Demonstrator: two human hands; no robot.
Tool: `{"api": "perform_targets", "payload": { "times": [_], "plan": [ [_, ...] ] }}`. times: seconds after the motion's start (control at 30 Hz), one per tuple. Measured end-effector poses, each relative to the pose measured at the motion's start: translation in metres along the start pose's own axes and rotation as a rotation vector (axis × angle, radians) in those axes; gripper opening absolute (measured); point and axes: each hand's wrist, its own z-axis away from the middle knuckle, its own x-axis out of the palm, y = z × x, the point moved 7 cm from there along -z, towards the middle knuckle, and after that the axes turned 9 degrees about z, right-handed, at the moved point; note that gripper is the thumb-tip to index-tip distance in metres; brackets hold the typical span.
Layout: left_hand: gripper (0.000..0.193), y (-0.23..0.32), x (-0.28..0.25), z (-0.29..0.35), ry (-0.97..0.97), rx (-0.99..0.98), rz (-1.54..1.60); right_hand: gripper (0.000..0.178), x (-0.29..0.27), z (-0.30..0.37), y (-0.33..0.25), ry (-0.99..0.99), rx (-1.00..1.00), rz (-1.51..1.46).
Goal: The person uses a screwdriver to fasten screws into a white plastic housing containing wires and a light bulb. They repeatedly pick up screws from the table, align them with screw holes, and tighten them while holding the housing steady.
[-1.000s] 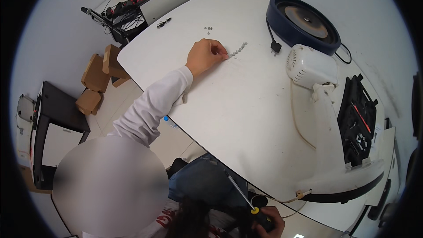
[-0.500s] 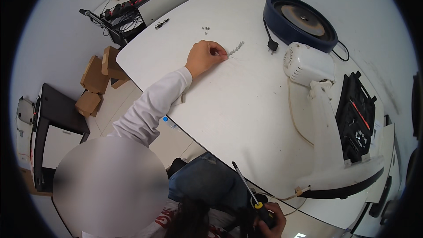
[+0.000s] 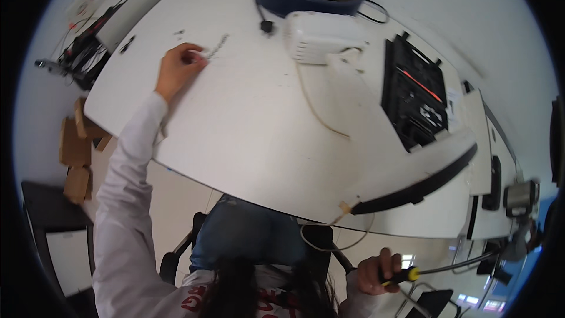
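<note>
On the white table [image 3: 235, 123], my left hand [image 3: 176, 70] rests toward the far left, thumb and forefinger pinched together. Their tips meet the near end of a slanting row of small grey pieces [image 3: 222, 42] that look like screws. Whatever lies between those fingertips is too small to make out. Low on the right, beyond the table's near edge, my right hand [image 3: 374, 274] is wrapped round the black and yellow handle of a screwdriver [image 3: 406, 275]. Its long metal shaft points to the right, blurred. A few more small pieces [image 3: 179, 33] lie past my left hand.
A dark blue round base [image 3: 276, 3] with a black plug [image 3: 267, 27] stands at the back. Beside it lies a white motor housing [image 3: 321, 38] on a long white stand. An open black tool case [image 3: 412, 91] sits at right. Cardboard boxes [image 3: 75, 141] are on the floor.
The view has swung to the right, so the table's things appear farther left. My right hand has turned the screwdriver from pointing up over the table edge to pointing right. The left hand stays by the row.
</note>
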Motion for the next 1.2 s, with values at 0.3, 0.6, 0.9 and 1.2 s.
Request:
{"api": "perform_targets", "payload": {
  "times": [0.3, 0.6, 0.9, 1.2],
  "plan": [
    [0.031, 0.176, 0.069, 0.133, -0.063, 0.383, 0.061, 0.045, -0.037, -0.053, -0.109, 0.631, -0.561, 1.121],
    [0.07, 0.257, 0.176, 0.226, -0.299, 0.555, 0.335, 0.031, -0.08, -0.107, -0.093, 0.712, -0.431, 0.999],
    [0.09, 0.23, 0.138, 0.21, -0.018, 0.576, 0.022, 0.037, -0.02, -0.086, -0.039, 0.684, -0.472, 1.101],
    [0.081, 0.211, 0.124, 0.227, 0.028, 0.534, 0.063, 0.034, 0.002, -0.078, -0.025, 0.665, -0.468, 1.117]
  ]
}}
